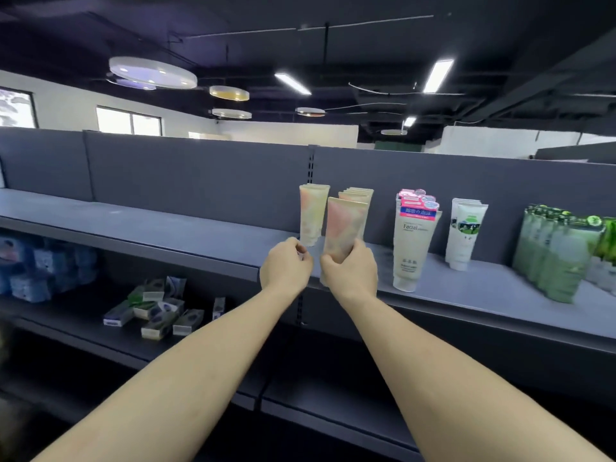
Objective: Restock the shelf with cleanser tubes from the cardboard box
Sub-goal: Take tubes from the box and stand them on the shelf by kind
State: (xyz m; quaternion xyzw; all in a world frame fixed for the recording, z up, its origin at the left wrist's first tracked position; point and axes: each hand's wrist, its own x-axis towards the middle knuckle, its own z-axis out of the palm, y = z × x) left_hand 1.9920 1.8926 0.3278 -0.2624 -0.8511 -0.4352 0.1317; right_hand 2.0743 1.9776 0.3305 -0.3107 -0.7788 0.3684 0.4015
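Right hand [350, 270] grips peach tube [345, 225] upright; left hand [285, 265] curled beside.

we see a dark ceiling [366, 45] with strip lights [438, 76] and round lamps [153, 73], white walls [66, 105], bright windows [128, 121], and grey partitions [200, 171] below.

A shop: grey display shelving [200, 225] stocked with cleanser tubes [413, 241]
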